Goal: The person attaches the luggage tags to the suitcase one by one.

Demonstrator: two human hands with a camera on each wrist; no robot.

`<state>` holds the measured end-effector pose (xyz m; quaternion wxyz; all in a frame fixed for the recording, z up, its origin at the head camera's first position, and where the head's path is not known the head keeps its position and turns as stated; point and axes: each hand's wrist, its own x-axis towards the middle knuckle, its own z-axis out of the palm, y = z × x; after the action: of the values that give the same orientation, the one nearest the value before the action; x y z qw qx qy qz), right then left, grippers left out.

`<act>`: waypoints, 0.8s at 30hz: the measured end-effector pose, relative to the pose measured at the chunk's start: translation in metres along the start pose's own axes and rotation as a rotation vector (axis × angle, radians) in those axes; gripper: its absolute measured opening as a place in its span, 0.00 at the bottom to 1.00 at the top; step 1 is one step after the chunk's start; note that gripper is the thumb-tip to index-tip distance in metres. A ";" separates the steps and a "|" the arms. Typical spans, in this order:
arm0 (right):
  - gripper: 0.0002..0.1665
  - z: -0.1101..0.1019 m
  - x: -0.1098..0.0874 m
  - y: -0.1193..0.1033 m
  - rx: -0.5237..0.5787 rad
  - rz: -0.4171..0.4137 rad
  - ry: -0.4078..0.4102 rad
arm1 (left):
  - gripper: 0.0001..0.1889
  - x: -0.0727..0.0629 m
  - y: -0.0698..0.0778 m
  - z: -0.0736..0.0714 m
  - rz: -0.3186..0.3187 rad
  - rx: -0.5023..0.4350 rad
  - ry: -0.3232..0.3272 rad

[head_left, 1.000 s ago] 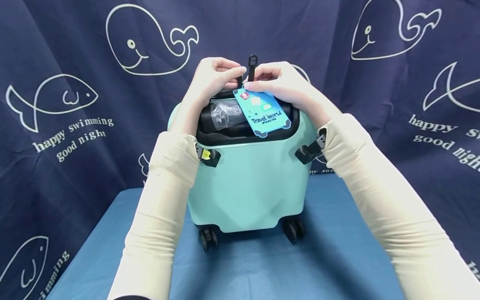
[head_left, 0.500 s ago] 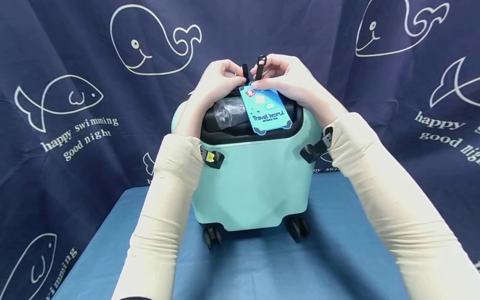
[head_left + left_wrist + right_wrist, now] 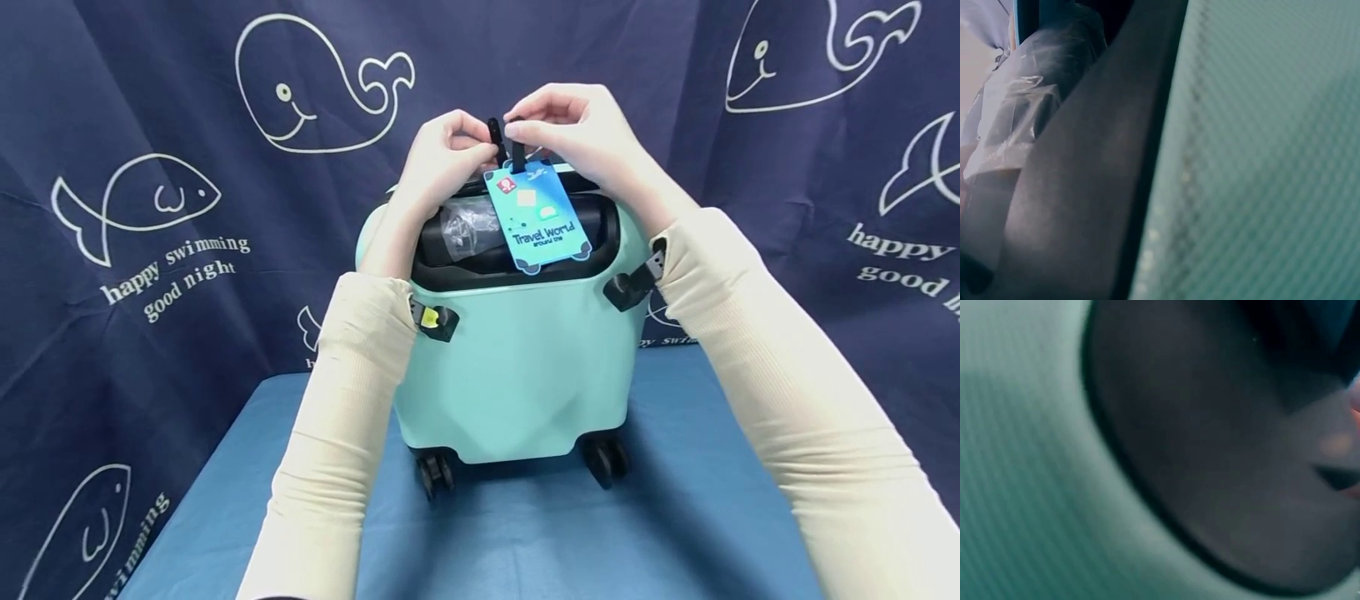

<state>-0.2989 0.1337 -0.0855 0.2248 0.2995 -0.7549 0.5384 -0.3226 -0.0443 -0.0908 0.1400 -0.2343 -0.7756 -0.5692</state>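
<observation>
A blue luggage tag (image 3: 542, 218) printed "Travel World" hangs at the top of a mint suitcase (image 3: 517, 375), over the black recess. Its black strap (image 3: 518, 157) rises from the tag's upper edge. My left hand (image 3: 448, 162) pinches one strap end, whose tip pokes up past the fingers. My right hand (image 3: 588, 129) pinches the other end between thumb and forefinger, hiding the buckle seen earlier. The two ends stand side by side, apart at the top. Clear plastic wrap (image 3: 1022, 112) covers part of the suitcase handle. In the right wrist view, only slivers of fingers appear at the right edge.
The suitcase stands on black wheels (image 3: 606, 458) on a blue-covered table (image 3: 480, 542). A navy curtain (image 3: 150, 350) with whale and fish drawings hangs close behind. Small wrist cameras (image 3: 630, 287) sit at both cuffs, in front of the suitcase shell.
My right hand has moved up the strap, from the tag's top edge to the buckle end. The left strap tip now shows above my left fingers. The view has shifted slightly.
</observation>
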 end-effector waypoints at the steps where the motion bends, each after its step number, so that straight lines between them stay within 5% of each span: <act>1: 0.07 0.000 0.002 0.001 0.006 -0.010 0.013 | 0.03 0.000 0.000 0.000 0.000 -0.002 -0.005; 11: 0.06 0.002 0.004 0.013 0.041 -0.043 0.103 | 0.12 0.000 0.001 -0.003 0.010 0.155 -0.073; 17: 0.05 0.001 0.005 0.011 0.119 -0.068 0.112 | 0.07 0.000 0.005 -0.005 0.036 0.160 -0.071; 24: 0.06 0.002 0.004 0.016 0.173 -0.057 0.111 | 0.09 -0.001 0.000 -0.004 0.148 0.331 -0.056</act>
<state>-0.3128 0.1347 -0.0939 0.2548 0.3089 -0.6832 0.6107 -0.3220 -0.0487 -0.0900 0.1968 -0.2802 -0.8429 -0.4151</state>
